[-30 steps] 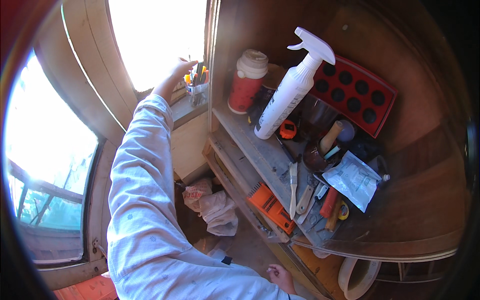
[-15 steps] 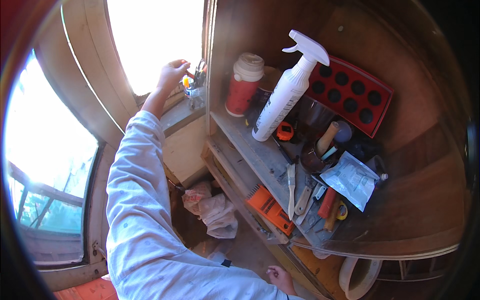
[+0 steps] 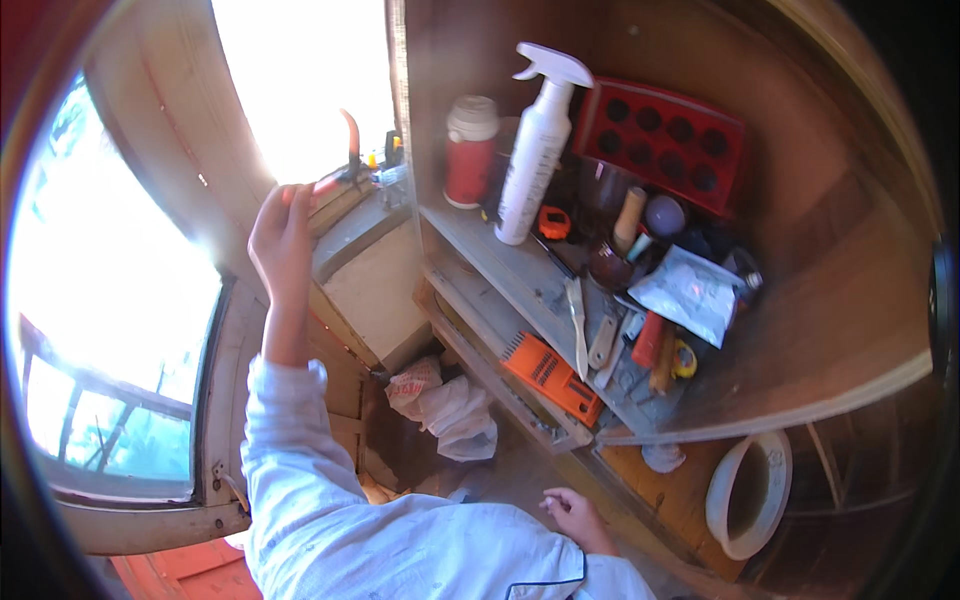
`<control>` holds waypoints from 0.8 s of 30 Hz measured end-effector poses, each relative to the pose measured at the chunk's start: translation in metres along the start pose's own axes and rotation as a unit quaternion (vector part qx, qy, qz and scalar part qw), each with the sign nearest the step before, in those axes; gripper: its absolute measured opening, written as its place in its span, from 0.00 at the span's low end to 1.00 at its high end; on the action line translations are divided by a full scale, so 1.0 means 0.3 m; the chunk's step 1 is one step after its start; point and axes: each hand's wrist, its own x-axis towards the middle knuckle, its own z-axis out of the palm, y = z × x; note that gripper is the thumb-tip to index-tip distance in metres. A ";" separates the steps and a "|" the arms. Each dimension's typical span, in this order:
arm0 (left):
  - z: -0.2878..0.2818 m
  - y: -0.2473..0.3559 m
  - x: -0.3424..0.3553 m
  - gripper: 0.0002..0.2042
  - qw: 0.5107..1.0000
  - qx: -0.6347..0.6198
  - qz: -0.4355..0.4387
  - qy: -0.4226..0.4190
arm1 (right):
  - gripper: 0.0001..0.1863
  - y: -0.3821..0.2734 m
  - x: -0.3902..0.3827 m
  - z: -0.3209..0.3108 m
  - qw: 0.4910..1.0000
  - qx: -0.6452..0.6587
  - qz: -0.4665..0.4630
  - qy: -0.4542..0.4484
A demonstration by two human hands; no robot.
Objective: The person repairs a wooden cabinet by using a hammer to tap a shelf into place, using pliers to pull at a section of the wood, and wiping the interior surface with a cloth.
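A red-handled tool (image 3: 349, 172) is held near the left end of the windowsill (image 3: 362, 236), one handle clasped by the left grip (image 3: 282, 236); the right grip (image 3: 577, 515), half open and empty, is held well apart.

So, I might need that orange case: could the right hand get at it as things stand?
Probably yes: the right hand looks empty and fairly near, and the orange case shows no loose object lying on it or standing in between.
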 end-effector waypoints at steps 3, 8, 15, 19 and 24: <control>-0.090 0.095 -0.259 0.05 0.982 -0.027 0.158 -0.096 | 0.15 0.007 -0.028 -0.028 0.953 0.290 -0.005 -0.091; -0.035 0.350 -0.711 0.08 0.839 -0.130 0.364 -0.383 | 0.39 -0.055 -0.165 -0.158 0.778 0.585 -0.019 -0.227; 0.155 0.644 -1.328 0.13 0.614 -0.328 0.430 -0.575 | 0.39 0.129 -0.542 -0.371 0.564 0.772 -0.168 -0.241; 0.228 0.779 -1.593 0.14 0.597 -0.361 0.455 -0.554 | 0.26 0.293 -0.757 -0.444 0.562 0.805 -0.174 -0.073; 0.306 0.984 -1.843 0.18 0.623 -0.372 0.471 -0.501 | 0.24 0.416 -0.898 -0.639 0.696 0.693 -0.127 0.139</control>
